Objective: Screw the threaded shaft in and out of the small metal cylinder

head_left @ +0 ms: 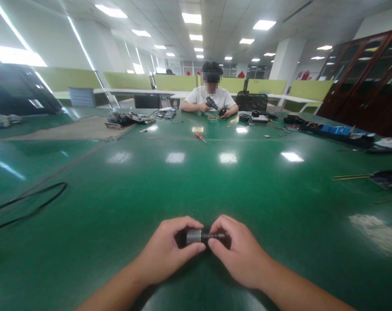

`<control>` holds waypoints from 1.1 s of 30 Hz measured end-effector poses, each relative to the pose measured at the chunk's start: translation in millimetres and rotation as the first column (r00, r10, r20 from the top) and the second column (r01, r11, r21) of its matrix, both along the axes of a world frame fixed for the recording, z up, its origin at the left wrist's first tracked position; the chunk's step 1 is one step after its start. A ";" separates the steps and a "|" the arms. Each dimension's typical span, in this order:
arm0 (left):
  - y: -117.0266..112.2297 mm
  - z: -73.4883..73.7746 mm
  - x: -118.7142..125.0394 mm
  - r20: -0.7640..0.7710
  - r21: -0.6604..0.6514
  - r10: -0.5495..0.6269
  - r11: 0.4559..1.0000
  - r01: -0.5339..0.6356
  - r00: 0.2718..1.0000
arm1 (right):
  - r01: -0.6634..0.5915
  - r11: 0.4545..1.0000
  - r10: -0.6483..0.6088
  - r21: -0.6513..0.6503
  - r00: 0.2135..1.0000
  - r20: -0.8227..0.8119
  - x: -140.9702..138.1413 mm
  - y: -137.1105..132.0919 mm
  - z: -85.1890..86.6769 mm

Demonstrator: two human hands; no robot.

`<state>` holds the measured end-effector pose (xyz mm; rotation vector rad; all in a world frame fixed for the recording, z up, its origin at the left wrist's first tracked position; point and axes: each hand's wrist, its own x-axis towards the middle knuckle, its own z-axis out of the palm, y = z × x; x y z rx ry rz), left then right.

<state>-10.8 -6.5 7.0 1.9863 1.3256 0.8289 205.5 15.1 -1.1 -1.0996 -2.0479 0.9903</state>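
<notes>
Low in the middle of the view, both my hands meet over a small metal cylinder (195, 236) with a dark threaded shaft (215, 236) sticking out to the right. My left hand (168, 252) is closed round the grey cylinder body. My right hand (237, 252) pinches the dark shaft end with thumb and fingers. The piece is held just above the green table (189, 185).
A person in a white shirt (211, 97) sits at the table's far side holding a dark tool. A red-handled screwdriver (200, 137), boxes and cables lie near them. A black cable (30, 203) loops at left. Thin rods (349, 177) lie at right.
</notes>
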 end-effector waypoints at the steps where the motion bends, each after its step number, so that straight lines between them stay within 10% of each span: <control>1: 0.0 0.0 0.2 0.001 -0.001 0.002 1.000 -0.002 1.000 | 0.000 1.000 0.000 0.000 1.000 0.000 0.1 0.2 -0.2; 33: 0.7 2.2 1.1 0.008 0.005 0.016 1.000 -0.016 1.000 | 0.001 1.000 -0.001 -0.010 1.000 -0.012 2.4 0.7 0.9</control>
